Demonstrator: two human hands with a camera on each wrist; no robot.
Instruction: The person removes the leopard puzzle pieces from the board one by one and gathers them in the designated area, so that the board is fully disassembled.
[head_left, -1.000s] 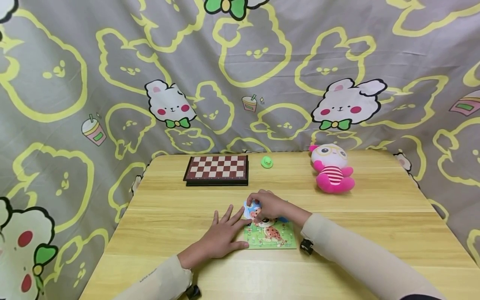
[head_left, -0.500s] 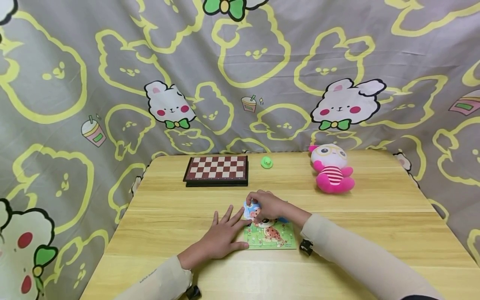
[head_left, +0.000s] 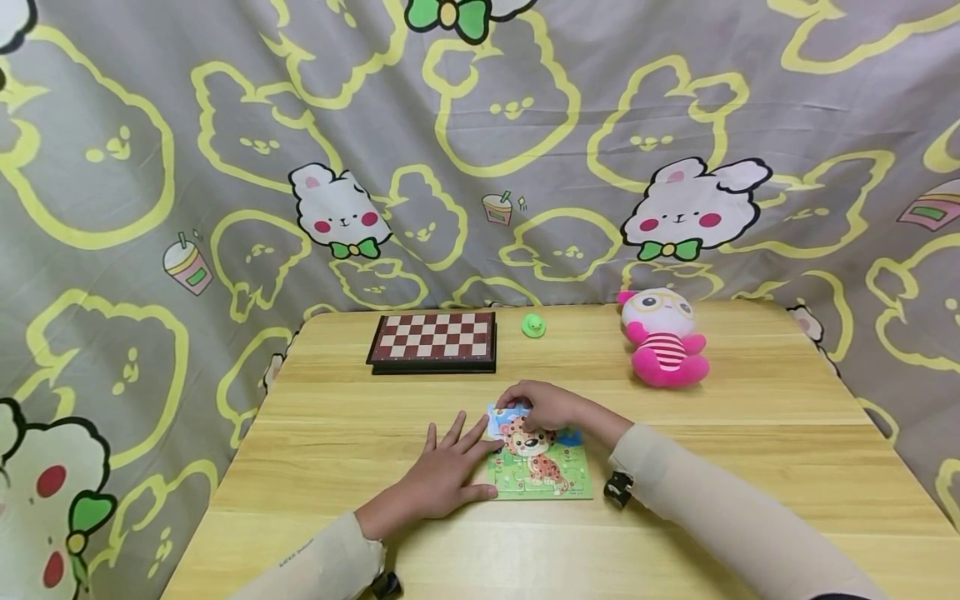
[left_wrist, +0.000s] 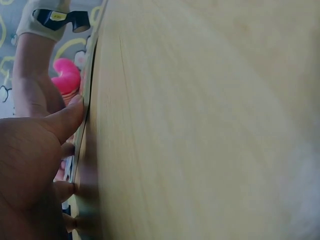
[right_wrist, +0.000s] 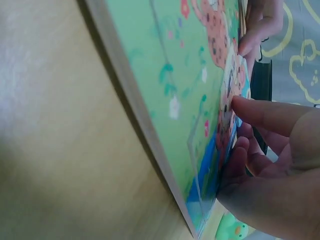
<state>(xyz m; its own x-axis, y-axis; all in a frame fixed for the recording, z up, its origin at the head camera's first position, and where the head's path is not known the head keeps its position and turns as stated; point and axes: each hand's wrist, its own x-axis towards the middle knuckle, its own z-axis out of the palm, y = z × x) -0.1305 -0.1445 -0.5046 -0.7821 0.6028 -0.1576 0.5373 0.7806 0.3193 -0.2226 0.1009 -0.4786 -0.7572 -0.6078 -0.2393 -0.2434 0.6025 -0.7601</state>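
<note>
The jigsaw board point(head_left: 538, 472) lies flat near the front of the wooden surface point(head_left: 675, 417), and the person's left hand point(head_left: 442, 477) rests on the wood with fingers spread and straight, their tips against the board's left edge. The right hand point(head_left: 542, 406) has its fingers curled over the far-left corner, its grip pinched on a puzzle piece point(head_left: 507, 417) at that corner; the right wrist view shows the fingertips point(right_wrist: 250, 107) right on the picture's upper edge, with the piece looking slightly raised rather than seated, though I can't be sure. I'd say the main risk is the piece going in skewed: pressed down while its tabs are misaligned, it could bend or pop neighbouring pieces out. The board might also slide on the smooth wood if the left hand's straight fingers ease off while the right pushes sideways. The chessboard point(head_left: 434, 338), green toy point(head_left: 533, 325) and pink plush point(head_left: 664, 337) sit well apart toward the back, so nothing there seems likely to be knocked.
</note>
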